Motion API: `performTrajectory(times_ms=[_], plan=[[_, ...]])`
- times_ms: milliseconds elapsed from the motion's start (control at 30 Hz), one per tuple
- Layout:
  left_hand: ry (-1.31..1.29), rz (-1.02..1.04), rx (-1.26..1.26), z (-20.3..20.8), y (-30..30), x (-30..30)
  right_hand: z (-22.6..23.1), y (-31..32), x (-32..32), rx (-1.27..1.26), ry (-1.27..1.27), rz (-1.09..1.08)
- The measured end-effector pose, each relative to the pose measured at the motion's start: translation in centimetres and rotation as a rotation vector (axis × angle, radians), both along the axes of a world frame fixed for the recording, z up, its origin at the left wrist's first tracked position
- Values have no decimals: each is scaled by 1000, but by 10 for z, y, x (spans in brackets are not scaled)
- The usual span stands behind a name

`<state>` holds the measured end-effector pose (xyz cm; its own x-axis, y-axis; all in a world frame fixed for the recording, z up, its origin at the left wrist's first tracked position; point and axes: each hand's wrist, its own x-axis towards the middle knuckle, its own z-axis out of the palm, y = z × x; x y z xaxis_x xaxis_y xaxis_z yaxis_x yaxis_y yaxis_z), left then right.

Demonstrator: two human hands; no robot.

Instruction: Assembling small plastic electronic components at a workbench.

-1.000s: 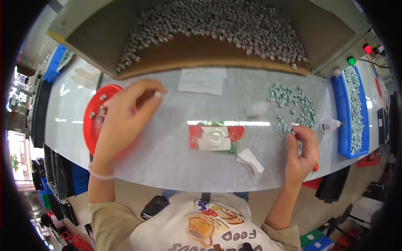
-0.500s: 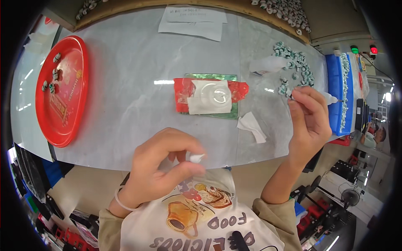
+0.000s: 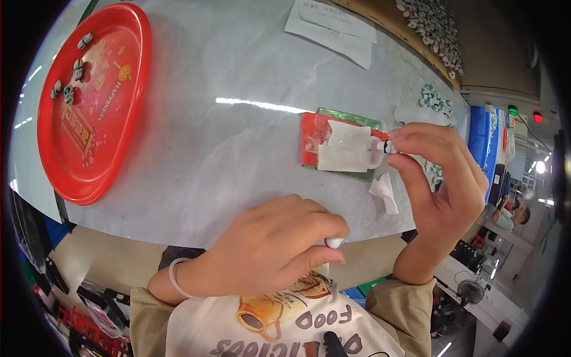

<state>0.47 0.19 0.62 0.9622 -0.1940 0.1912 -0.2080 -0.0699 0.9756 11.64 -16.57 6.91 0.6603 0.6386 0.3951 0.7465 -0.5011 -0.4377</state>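
Between the thumb and fingers of my right hand [image 3: 443, 160] is a small white piece with a black band [image 3: 389, 146]. It is at the right edge of a clear, round, shallow dish-like thing [image 3: 373, 159]; whether they touch I cannot tell. White paper [image 3: 334, 157] lies beside and under the clear thing, on a red wrapper [image 3: 310, 140] over a green board [image 3: 351, 117]. My left hand [image 3: 279, 241] is closed near the table's front edge, pinching a small white piece [image 3: 334, 242] mostly hidden by the fingers.
A red oval tray [image 3: 140, 77] at the left holds several small figures. Papers [image 3: 330, 33] lie at the back. Green-and-white pieces [image 3: 435, 100] and a whitish bottle [image 3: 410, 114] are at the right, before a blue bin [image 3: 477, 131]. Crumpled tissue [image 3: 385, 193] lies near the board.
My right hand has come in from the pile of green-and-white pieces to the clear round thing with its small piece. My left hand has turned over, knuckles up. The view has swung left.
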Motion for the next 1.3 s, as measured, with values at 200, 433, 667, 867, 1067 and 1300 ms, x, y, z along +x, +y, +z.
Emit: performTrajectory(times_ms=[200,433,667,867,1067,1300], plan=[[-63,-11,-17,-4,0,1,0,4,1,-96,-65,22],[-45,-25,-12,-3,0,0,-6,1,4,-64,-104,70],[-65,-9,-5,-5,-2,1,-10,-1,6,-40,-137,89],[-80,-8,13,-5,-2,3,-11,-3,8,-19,-162,112],[-69,-11,28,-4,-3,3,-12,-4,10,8,-151,127],[-47,-8,40,-2,-4,3,-9,-4,12,-1,-102,194]])
